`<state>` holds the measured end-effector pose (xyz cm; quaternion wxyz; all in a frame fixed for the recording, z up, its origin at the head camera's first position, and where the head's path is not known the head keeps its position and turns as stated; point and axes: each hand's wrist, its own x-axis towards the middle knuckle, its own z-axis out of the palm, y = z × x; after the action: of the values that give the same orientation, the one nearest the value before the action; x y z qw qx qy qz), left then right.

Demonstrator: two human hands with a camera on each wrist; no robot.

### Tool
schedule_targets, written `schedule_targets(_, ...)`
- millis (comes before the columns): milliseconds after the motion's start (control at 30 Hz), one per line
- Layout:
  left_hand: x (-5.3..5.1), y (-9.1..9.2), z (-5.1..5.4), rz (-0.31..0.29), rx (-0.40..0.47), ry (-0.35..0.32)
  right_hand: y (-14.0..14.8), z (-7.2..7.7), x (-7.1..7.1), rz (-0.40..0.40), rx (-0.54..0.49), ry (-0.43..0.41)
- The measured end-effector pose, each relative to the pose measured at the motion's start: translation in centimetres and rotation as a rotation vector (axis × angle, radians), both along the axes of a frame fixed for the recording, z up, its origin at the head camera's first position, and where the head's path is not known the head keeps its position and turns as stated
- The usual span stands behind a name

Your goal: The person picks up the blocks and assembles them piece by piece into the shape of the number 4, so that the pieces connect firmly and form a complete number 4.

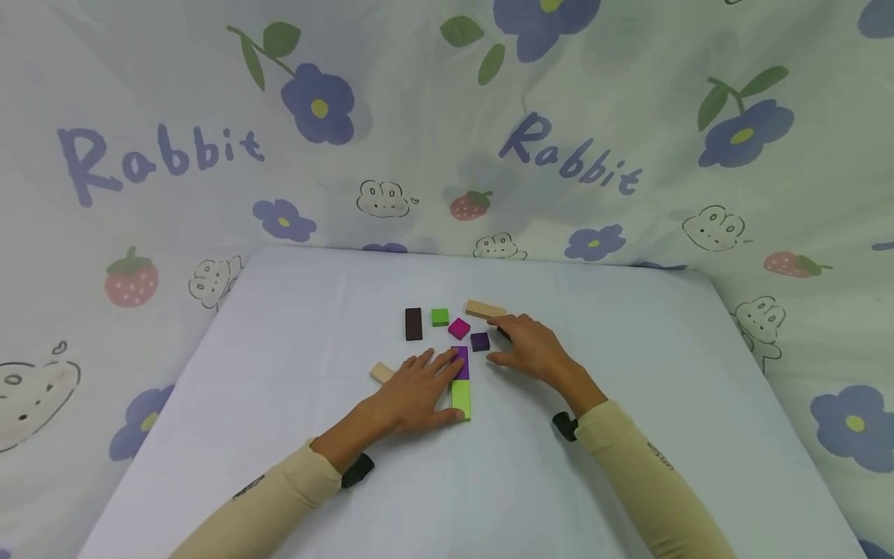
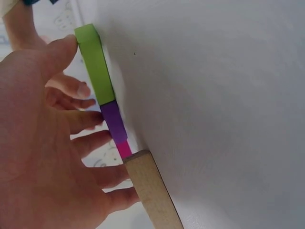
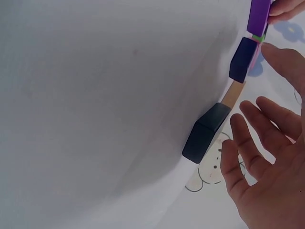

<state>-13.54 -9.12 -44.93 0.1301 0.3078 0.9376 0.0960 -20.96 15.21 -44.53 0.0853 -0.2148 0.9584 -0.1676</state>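
Note:
In the head view the left hand [image 1: 415, 394] lies spread, its fingers on the purple block [image 1: 461, 363] and its thumb at the near end of the light green block [image 1: 461, 400]. These two blocks stand end to end. The right hand [image 1: 532, 348] hovers with fingers spread around a dark block, mostly hidden there; the right wrist view shows that dark block [image 3: 206, 133] beside the fingers, apparently untouched. Near the right thumb is a small dark purple block [image 1: 479, 341]. Beyond the purple block sits a magenta block [image 1: 459, 328].
A dark brown block [image 1: 414, 324] and a small green block [image 1: 440, 317] stand farther back. One wooden block [image 1: 485, 309] lies behind the right hand, another [image 1: 380, 373] by the left fingers. The white table [image 1: 293, 310] meets a patterned cloth behind.

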Motion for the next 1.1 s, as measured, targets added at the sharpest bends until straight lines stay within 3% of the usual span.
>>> schedule_targets(433,-0.10,-0.12,-0.30,0.003,-0.004,0.024,-0.44,-0.32,-0.52,0.028,0.051,0.056)
schedule_targets(1100,-0.20,0.07,-0.40,0.011,0.007,0.006,-0.58,-0.96,-0.93,0.051,0.036,0.087)
